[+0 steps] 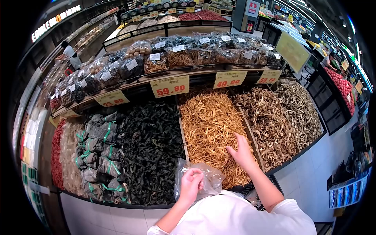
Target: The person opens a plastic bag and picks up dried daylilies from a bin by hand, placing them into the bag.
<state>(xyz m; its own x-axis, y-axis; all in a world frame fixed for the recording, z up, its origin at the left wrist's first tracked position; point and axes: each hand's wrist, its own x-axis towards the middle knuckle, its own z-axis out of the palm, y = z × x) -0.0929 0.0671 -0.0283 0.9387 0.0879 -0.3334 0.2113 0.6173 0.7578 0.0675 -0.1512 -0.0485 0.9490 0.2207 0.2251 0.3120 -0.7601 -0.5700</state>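
My left hand (191, 184) is closed with its fingers curled, gripping a clear plastic bag (213, 179). The bag hangs near my body and overlaps the front of a bin of golden dried strips (209, 121), which resemble dried daylily buds. Over the right part of this bin reaches my right hand (242, 152), fingers stretched out and thumb apart, with nothing in it. Its fingertips are right at the surface of the strips. To the left lies a heap of dark dried seaweed (150, 152); to the right, brown dried mushroom-like pieces (268, 121).
Wooden dividers (250, 137) separate the bins. Price signs (169, 87) line the shelf behind them, below several packed bags (178, 56). Grey bundles tied with green bands (102, 150) lie at the left. A person (71, 55) stands at the far left, another person (331, 60) at the right.
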